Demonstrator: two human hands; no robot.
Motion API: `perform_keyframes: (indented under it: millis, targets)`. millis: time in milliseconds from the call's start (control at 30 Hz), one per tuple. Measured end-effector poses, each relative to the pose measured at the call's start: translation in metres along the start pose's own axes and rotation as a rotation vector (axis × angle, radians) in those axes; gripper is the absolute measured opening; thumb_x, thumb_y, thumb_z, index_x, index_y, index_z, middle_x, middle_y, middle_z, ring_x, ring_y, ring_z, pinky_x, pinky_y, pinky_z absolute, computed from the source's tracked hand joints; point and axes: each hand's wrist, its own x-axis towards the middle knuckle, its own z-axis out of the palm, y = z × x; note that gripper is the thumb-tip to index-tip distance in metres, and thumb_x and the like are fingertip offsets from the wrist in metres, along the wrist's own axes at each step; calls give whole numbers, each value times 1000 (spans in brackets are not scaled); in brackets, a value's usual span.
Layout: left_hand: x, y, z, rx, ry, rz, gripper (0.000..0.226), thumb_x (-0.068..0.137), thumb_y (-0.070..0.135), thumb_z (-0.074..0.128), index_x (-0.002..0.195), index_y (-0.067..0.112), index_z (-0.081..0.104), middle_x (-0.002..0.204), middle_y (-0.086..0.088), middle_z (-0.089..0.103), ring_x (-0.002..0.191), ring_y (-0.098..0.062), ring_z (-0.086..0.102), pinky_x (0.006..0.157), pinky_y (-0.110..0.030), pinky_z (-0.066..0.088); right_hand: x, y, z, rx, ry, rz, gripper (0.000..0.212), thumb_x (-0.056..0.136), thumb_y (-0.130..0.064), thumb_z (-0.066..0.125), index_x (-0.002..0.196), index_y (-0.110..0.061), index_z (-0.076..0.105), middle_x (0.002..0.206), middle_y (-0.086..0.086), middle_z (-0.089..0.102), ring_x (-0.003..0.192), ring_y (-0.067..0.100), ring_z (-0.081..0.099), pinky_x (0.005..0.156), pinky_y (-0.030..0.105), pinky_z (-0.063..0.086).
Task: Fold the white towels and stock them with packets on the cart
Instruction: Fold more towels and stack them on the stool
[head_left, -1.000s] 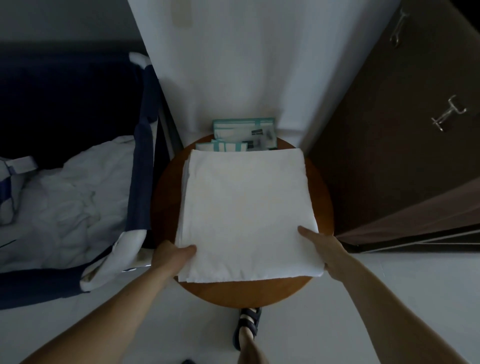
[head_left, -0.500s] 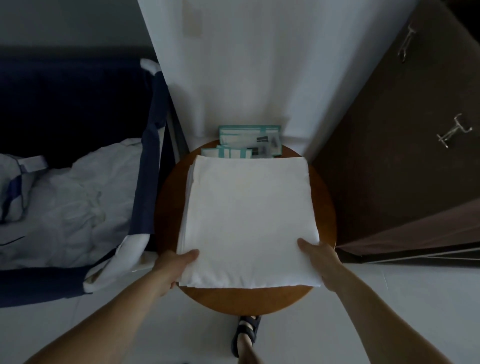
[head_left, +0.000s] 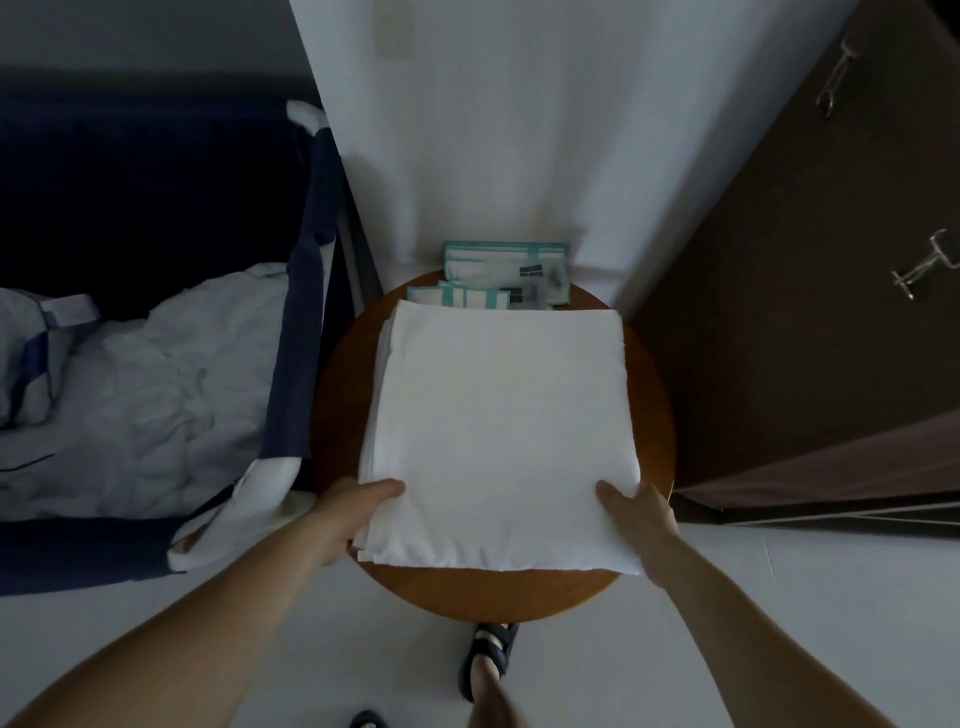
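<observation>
Both the left hand (head_left: 357, 512) and right hand (head_left: 641, 519) grip near corners of the folded towel stack (head_left: 498, 415)

Folded white towels (head_left: 498, 431): square stack, several layers visible along its left edge; lies flat over the middle of the round wooden table (head_left: 493, 597), covering most of the top; near edge stops short of the table's near rim; near-left corner pinched by the left hand (head_left: 358, 514), near-right corner by the right hand (head_left: 641, 519), thumbs on top. Packets (head_left: 504, 270): teal-and-white, flat; at the table's far rim, just behind the stack's far edge; smaller ones in front partly hidden by the stack.
</observation>
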Motion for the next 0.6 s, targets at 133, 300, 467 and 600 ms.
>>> perform_keyframes:
  millis: [133,300,467,600]
  targets:
    - [-1,-5,8,40,65,-22,59,86,33,74,132,7,49,123,-13,58,106,-33,57,89,-44,53,-3,0,0,-21,3,-18,51,95,-39,56,135,-11,43,91,-3,51,95,27,53,80,40,44]
    - [-8,-11,10,116,125,35,58,88,36,71,133,5,50,125,-15,59,110,-35,59,91,-41,50,-3,3,1,-43,24,-23,49,94,-40,57,132,-11,46,102,5,57,95,29,55,82,41,47]
    - [-15,-7,12,181,130,61,61,90,38,69,137,5,47,129,-16,58,115,-35,58,99,-43,48,-3,4,2,-59,33,-17,48,94,-41,57,131,-11,47,99,5,57,94,29,56,82,41,47]
    - [-15,1,7,125,72,-2,58,87,34,73,132,6,48,123,-14,58,107,-32,59,80,-33,50,0,5,1,-61,33,-14,48,93,-41,57,131,-12,48,103,6,58,96,30,56,86,44,49]
